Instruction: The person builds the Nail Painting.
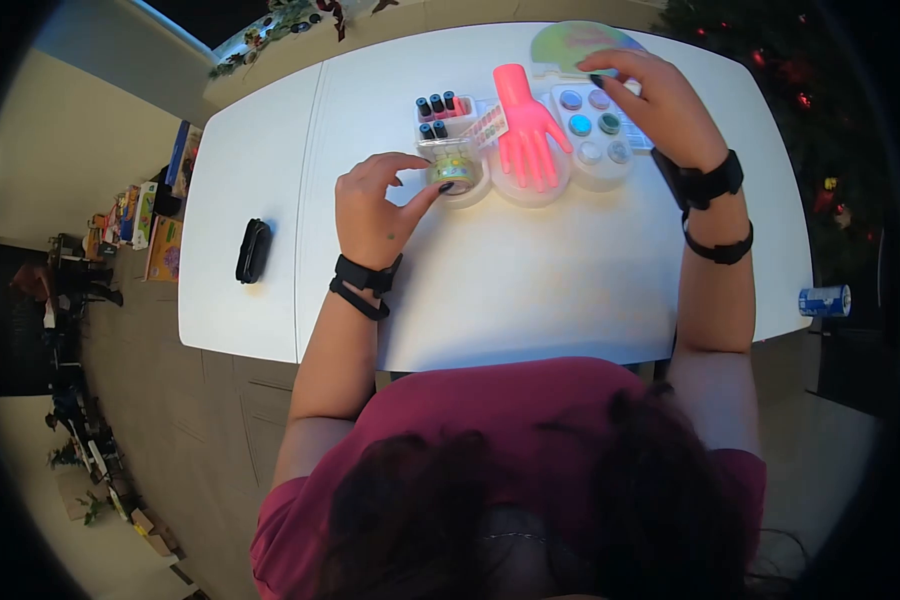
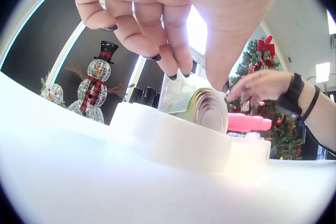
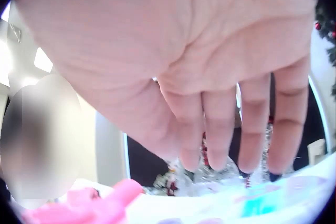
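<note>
My left hand (image 1: 380,200) pinches a small clear plastic box with a coiled yellow-green roll (image 2: 210,109) inside, its thumb on one side and fingers on the other. This box sits at the left end of a white tray (image 2: 173,142). Behind it are several small dark-capped bottles (image 1: 436,104) and a patterned card (image 1: 487,126). A bright pink model hand (image 1: 516,112) lies in the middle of the set. Toward the right stand several glitter pots (image 1: 580,125). Over them is my right hand (image 1: 665,105), fingers extended, holding nothing, near a pastel round-edged board (image 1: 575,45).
On the left part of the white table (image 1: 530,290) lies a black case (image 1: 254,250). A blue can (image 1: 825,301) is at the right edge. Past the table stand a decorated Christmas tree (image 2: 262,61) and a lit snowman figure (image 2: 94,90).
</note>
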A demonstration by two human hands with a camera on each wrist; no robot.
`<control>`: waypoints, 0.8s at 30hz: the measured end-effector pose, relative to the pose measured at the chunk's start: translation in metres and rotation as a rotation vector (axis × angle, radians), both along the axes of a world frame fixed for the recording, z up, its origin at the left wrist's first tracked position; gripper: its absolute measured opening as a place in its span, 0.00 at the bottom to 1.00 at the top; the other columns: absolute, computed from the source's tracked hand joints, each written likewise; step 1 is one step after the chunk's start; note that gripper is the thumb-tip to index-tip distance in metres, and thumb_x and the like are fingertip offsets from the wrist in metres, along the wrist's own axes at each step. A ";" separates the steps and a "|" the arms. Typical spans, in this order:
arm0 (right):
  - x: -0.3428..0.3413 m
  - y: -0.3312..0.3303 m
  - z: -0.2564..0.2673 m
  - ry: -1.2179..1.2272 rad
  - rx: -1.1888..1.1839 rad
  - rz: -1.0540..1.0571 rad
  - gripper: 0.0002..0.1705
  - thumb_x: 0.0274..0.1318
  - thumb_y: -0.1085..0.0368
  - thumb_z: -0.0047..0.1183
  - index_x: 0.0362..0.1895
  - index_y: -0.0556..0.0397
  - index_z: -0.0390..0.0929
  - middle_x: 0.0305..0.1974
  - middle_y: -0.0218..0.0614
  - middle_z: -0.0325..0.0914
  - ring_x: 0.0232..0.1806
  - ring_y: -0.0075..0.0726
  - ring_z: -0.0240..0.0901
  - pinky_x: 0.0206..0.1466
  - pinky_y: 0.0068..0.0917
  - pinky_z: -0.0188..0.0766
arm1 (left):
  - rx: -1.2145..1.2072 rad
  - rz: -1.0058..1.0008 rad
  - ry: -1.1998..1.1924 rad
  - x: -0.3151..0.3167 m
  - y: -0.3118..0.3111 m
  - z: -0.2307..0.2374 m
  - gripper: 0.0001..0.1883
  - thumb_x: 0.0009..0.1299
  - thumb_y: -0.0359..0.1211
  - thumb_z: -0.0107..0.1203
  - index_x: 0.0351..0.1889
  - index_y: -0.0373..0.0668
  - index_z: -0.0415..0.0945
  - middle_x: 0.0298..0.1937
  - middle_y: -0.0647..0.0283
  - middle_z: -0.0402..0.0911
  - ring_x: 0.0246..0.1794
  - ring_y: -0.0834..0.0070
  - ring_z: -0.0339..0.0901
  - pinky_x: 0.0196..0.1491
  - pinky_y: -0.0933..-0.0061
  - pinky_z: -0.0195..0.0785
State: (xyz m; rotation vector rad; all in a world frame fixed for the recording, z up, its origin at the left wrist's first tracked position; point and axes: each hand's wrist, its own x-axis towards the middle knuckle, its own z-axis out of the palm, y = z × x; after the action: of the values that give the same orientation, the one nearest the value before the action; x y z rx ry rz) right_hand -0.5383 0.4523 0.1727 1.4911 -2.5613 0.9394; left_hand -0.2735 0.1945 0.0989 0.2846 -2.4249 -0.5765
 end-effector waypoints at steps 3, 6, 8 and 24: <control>-0.049 0.053 -0.042 -0.008 0.276 -0.081 0.25 0.69 0.74 0.54 0.69 0.51 0.81 0.70 0.44 0.80 0.69 0.51 0.77 0.73 0.41 0.72 | 0.236 0.066 0.023 0.002 -0.002 -0.007 0.18 0.63 0.29 0.76 0.50 0.44 0.86 0.51 0.70 0.90 0.41 0.76 0.82 0.45 0.73 0.74; -0.056 0.069 -0.080 -0.140 0.486 0.051 0.36 0.67 0.82 0.45 0.78 0.48 0.72 0.84 0.44 0.62 0.87 0.50 0.54 0.87 0.41 0.54 | 0.785 -0.022 0.001 0.007 -0.014 -0.009 0.20 0.75 0.36 0.65 0.63 0.43 0.79 0.66 0.66 0.84 0.57 0.76 0.78 0.60 0.70 0.71; -0.052 0.077 -0.088 -0.173 0.455 0.125 0.38 0.66 0.84 0.43 0.79 0.47 0.72 0.84 0.42 0.61 0.87 0.50 0.54 0.87 0.40 0.53 | 1.185 -0.117 0.021 0.007 -0.020 -0.003 0.29 0.83 0.45 0.48 0.77 0.40 0.69 0.78 0.55 0.74 0.73 0.68 0.72 0.75 0.61 0.63; -0.258 -0.015 -0.094 -0.259 0.606 -0.179 0.91 0.36 0.43 0.87 0.91 0.46 0.30 0.83 0.52 0.60 0.84 0.51 0.59 0.85 0.39 0.57 | 1.266 -0.119 -0.036 0.022 -0.025 0.035 0.36 0.84 0.50 0.44 0.84 0.40 0.62 0.83 0.49 0.67 0.83 0.58 0.64 0.83 0.54 0.53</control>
State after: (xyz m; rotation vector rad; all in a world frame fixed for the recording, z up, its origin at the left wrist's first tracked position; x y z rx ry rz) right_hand -0.7964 0.4376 0.0791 1.2571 -3.3051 0.3612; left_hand -0.2514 0.1697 0.1340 0.6383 -1.7756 -2.0982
